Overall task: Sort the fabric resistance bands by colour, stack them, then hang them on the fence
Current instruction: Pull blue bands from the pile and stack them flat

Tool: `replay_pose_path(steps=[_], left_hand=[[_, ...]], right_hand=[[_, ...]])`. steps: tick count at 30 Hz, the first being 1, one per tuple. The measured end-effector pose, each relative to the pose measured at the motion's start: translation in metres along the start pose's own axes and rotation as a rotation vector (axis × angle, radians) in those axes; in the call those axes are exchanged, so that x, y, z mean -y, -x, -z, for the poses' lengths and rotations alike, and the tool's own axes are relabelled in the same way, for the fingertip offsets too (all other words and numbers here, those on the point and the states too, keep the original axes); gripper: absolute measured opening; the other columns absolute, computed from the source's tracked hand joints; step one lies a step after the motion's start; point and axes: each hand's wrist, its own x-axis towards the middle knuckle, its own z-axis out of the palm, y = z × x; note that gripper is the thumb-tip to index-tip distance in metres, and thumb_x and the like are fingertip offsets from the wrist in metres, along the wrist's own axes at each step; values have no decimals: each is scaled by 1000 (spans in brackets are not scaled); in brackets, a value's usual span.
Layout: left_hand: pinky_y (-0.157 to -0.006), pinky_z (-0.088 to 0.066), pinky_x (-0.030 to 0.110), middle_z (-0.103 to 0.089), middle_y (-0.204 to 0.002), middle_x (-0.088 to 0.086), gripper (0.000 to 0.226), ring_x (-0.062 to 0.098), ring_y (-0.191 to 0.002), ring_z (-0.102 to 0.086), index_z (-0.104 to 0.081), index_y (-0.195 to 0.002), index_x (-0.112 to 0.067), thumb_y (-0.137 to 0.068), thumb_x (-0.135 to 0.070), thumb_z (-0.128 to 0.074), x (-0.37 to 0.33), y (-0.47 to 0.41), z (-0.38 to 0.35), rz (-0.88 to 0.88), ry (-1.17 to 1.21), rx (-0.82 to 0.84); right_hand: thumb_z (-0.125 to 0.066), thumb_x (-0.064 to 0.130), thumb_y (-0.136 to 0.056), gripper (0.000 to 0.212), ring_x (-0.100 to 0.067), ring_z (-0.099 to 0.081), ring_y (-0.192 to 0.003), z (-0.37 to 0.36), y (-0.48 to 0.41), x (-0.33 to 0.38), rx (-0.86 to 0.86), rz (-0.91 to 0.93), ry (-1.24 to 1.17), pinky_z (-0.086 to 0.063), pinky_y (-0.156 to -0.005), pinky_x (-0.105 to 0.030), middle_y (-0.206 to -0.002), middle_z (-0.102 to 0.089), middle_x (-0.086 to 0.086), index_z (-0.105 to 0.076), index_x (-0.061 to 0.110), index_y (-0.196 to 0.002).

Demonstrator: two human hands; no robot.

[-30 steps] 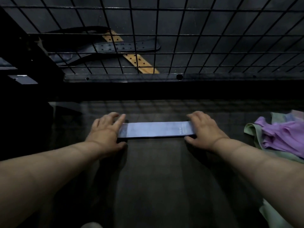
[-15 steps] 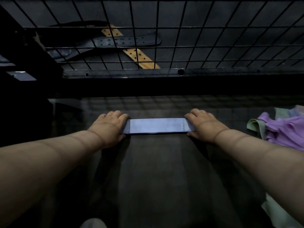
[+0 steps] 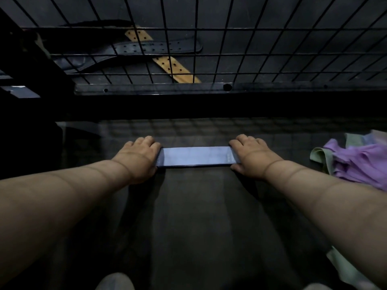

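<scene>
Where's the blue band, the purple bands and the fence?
blue band [image 3: 196,156], head view, middle of its flat top.
purple bands [image 3: 360,162], head view, middle of the crumpled heap.
fence [image 3: 196,28], head view, a wire crossing.

The flat fabric resistance band [image 3: 195,156] is a plain periwinkle blue, darker along its near edge, with a few small pale marks near its right end. The crumpled fabric bands [image 3: 360,162] at the right are lilac purple, and the folded fabric bands [image 3: 318,155] around them are pale mint green. The wire fence [image 3: 230,38] is black, in a square grid. Behind it, the wide leather belt [image 3: 159,47] is black with rows of small holes, and the flat tan strap [image 3: 176,69] is dotted with dark holes. The smooth floor surface [image 3: 194,216] is dark grey, faintly checked by a grid of shadow.
</scene>
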Motion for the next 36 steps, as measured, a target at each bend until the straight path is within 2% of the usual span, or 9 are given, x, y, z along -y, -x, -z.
replay_pose_path(steps=[3, 9, 13, 17, 19, 21, 25, 33, 36], left_hand=[[-107, -30, 43, -33, -147, 9, 96, 28, -134, -36, -22, -152, -18, -77, -67, -56, -7, 1, 3, 20, -59, -15], [-108, -26, 49, -37, -148, 19, 96, 37, -133, -38, -39, -146, -8, -70, -65, -27, -59, 5, 29, -136, 14, -147], [-102, -34, 52, -45, -140, 24, 83, 44, -124, -47, -50, -137, -6, -75, -57, -30, -123, 13, 63, -355, -3, -218], [-110, -28, 44, -39, -148, 11, 60, 34, -135, -38, -41, -145, -17, -92, -45, -42, -198, 21, 111, -594, -44, -231], [-114, -26, 41, -35, -150, 5, 55, 28, -137, -37, -37, -147, -23, -97, -44, -43, -230, 21, 125, -668, -102, -203], [-113, -27, 40, -38, -148, 3, 51, 26, -135, -39, -40, -145, -27, -97, -44, -43, -261, 23, 129, -706, -151, -190], [-109, -30, 38, -44, -142, 4, 44, 27, -131, -45, -47, -139, -27, -97, -41, -46, -311, 17, 113, -633, -107, -8], [-94, -48, 35, -63, -124, 10, 32, 30, -111, -60, -63, -120, -14, -94, -29, -53, -368, 13, 81, -506, 219, 303], [-87, -50, 32, -67, -115, 11, 29, 28, -104, -62, -68, -113, -8, -94, -24, -54, -378, 11, 79, -474, 317, 342]], right_hand=[[-57, 61, -86, 96, -28, -19, -145, -4, 15, -2, -22, -25, -56, -17, -116, -45, -158, -15, -9, -9, 16, -156], [-50, 46, -94, 79, -32, -15, -148, 17, 61, -45, -35, 75, 106, -17, -117, -44, -163, -5, -14, -14, 13, -156], [-58, 34, -93, 61, -36, -38, -136, 60, 119, -113, 74, 24, 243, -36, -105, -40, -155, -27, -15, -38, 12, -146], [-56, 19, -93, 40, -36, -56, -117, 62, 189, -183, 158, -175, 114, -48, -95, -38, -138, -51, -16, -56, 14, -133], [-55, 15, -94, 34, -30, -61, -101, 38, 217, -205, 202, -266, 38, -56, -76, -24, -131, -60, -13, -61, 14, -128], [-57, 15, -95, 25, -20, -61, -88, 4, 234, -216, 308, -277, -60, -49, -58, -10, -120, -67, -6, -65, 14, -119], [-65, 22, -92, 17, -11, -63, -86, -50, 245, -200, 505, -181, -265, -45, -76, -19, -105, -71, 3, -69, 17, -108], [-62, 35, -93, 67, -34, -45, -125, -104, 227, -161, 267, -210, -276, -38, -103, -37, -137, -41, -14, -30, 16, -148], [-60, 37, -93, 57, -36, -42, -127, -111, 228, -158, 255, -346, -385, -37, -104, -36, -136, -38, -15, -38, 20, -143]])
